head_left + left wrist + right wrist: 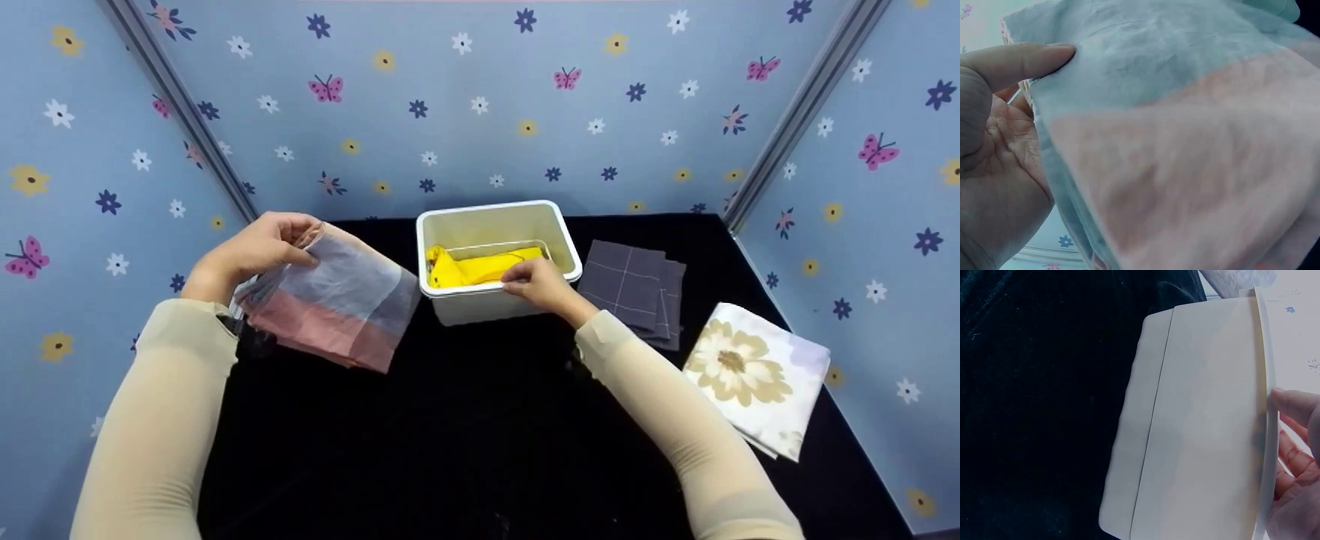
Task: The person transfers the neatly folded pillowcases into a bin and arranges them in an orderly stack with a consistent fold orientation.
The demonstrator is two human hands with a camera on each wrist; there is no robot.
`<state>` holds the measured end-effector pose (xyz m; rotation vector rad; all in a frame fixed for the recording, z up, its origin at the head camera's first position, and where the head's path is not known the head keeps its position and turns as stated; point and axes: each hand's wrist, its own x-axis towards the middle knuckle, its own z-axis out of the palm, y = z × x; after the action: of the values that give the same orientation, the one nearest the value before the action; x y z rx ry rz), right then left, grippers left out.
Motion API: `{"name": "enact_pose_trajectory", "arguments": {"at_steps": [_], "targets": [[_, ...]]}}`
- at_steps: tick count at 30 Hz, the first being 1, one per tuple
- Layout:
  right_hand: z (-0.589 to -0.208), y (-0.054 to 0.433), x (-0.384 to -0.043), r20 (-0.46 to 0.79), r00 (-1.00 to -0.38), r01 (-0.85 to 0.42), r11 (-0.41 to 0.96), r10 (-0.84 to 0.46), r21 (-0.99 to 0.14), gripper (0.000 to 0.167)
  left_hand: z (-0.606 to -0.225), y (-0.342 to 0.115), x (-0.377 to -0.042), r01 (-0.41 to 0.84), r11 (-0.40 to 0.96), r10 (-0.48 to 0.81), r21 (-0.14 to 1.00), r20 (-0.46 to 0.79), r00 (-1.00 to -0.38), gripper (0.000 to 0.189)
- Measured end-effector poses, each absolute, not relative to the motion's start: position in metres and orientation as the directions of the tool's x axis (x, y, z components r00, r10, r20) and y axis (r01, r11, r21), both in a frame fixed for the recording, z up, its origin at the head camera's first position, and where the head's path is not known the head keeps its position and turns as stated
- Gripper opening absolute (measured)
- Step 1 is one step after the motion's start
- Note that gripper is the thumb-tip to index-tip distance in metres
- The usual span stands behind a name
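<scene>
Black table (450,420), checked cloth (349,289) (left hand (251,251))

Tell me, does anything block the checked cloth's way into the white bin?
Only the left rim of the white bin visibly stands between its inside and the checked cloth in the left hand. Yellow cloth lies inside; the right hand pinches the near rim.
</scene>
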<state>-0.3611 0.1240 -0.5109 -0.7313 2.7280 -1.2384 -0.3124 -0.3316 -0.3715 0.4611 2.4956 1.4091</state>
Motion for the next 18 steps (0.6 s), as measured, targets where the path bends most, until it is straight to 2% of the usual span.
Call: {"name": "enact_pose_trajectory", "arguments": {"at_steps": [4,11,18], "targets": [[-0.51,0.124,-0.362,0.138,-0.885,-0.397,0.569,-0.444,-0.72,0.015,-0.365,-0.328,-0.311,0.177,0.471,0.43,0.864,-0.05,-0.901,0.04],[-0.508,0.124,-0.362,0.134,-0.88,-0.4,0.56,-0.455,-0.725,0.016,-0.351,-0.322,-0.308,0.226,0.506,0.496,0.832,-0.066,-0.866,0.029],[-0.506,0.125,-0.361,0.144,-0.882,-0.393,0.531,-0.45,-0.751,0.025,-0.334,-0.322,-0.305,0.232,0.512,0.539,0.827,-0.099,-0.837,0.025]]}}
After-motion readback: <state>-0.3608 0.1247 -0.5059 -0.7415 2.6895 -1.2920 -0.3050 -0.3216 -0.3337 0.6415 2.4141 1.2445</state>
